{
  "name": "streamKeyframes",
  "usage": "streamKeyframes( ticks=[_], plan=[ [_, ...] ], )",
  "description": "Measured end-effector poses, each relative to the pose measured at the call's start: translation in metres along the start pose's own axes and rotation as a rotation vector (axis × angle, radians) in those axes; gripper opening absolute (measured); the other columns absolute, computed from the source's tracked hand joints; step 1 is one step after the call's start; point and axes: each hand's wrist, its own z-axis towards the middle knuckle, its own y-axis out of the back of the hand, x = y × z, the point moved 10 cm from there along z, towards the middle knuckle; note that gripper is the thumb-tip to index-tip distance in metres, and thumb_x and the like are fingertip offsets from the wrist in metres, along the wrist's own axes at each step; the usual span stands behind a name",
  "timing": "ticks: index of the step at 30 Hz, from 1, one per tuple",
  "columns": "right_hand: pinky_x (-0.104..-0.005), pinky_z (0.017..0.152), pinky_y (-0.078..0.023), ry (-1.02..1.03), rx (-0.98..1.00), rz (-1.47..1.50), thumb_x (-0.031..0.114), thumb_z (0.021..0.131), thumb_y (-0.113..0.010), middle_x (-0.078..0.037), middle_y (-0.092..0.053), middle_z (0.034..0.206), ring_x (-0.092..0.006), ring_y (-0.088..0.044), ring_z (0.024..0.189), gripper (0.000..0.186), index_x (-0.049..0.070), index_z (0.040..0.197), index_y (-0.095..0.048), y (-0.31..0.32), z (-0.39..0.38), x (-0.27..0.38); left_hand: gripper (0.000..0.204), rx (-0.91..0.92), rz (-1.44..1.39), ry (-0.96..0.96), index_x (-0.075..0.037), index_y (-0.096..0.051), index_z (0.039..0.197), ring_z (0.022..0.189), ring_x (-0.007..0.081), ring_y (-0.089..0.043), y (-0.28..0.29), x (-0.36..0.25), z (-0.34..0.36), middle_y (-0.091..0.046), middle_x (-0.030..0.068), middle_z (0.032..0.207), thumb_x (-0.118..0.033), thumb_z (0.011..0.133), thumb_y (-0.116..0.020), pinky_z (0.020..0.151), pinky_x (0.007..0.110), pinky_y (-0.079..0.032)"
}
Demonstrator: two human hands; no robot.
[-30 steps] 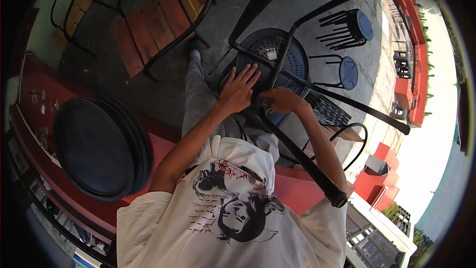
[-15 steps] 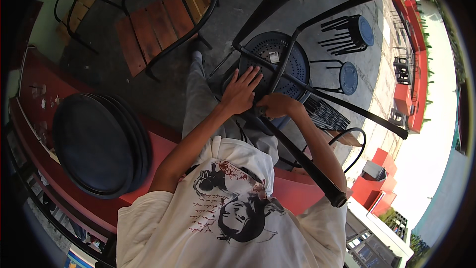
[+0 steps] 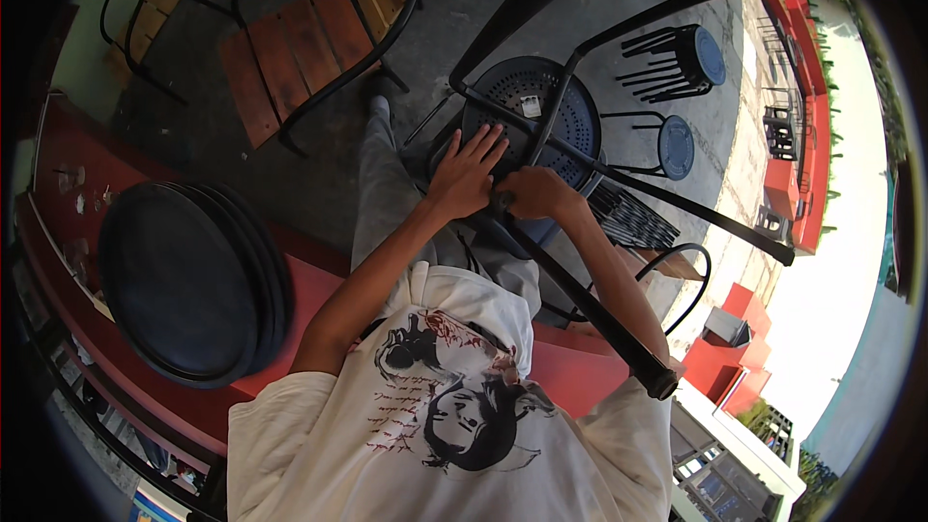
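A dark stool with a perforated round seat (image 3: 576,121) lies upside down at my lap, its black tubular legs (image 3: 691,213) spreading outward. A small pale label (image 3: 531,106) sticks to the seat's underside. My left hand (image 3: 468,172) rests flat there, fingers apart, beside the crossing leg bars. Just right of it, my right hand (image 3: 536,195) is closed near the base of the leg (image 3: 604,314) that points back toward me. A small dark end shows by its fingers; what it grips is mostly hidden.
Several round black tabletops (image 3: 184,285) lean at the left on a red ledge (image 3: 314,314). Wooden-slat chairs (image 3: 290,68) stand at the far left. Stacked blue-topped stools (image 3: 709,56) and a single stool (image 3: 676,147) are to the right, near folded black metal legs (image 3: 633,217).
My right hand has shifted slightly up and turned at the leg's base. My left hand keeps its place on the seat, and the whole view has moved a little.
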Motion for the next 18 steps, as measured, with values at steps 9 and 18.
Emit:
streamKeyframes(
  ticks=[9,18],
  plan=[
    [-0.0450,0.092,-0.056,0.085,0.160,0.153,0.013,0.077,-0.059,-0.017,-0.076,0.110,-0.0366,-0.072,0.104,0.051,0.017,0.124,-0.077,0.020,-0.048,0.030,0.071,-0.010,-0.054,0.003,-0.007,-0.038,0.161,0.160,0.0328,-0.023,0.004,0.000,-0.002,-0.025,0.0127,0.173,-0.018,0.094,-0.058,0.127,0.063,-0.018],
    [-0.0414,0.078,-0.054,0.284,0.335,0.245,-0.004,0.070,-0.059,-0.013,-0.077,0.099,-0.0351,-0.072,0.092,0.047,0.008,0.112,-0.076,0.072,-0.153,0.093,0.072,-0.010,-0.014,0.003,-0.009,-0.038,0.162,0.160,0.0305,-0.024,-0.004,-0.003,-0.003,-0.025,0.0110,0.173,-0.021,0.094,-0.059,0.127,0.061,-0.017]
  ],
)
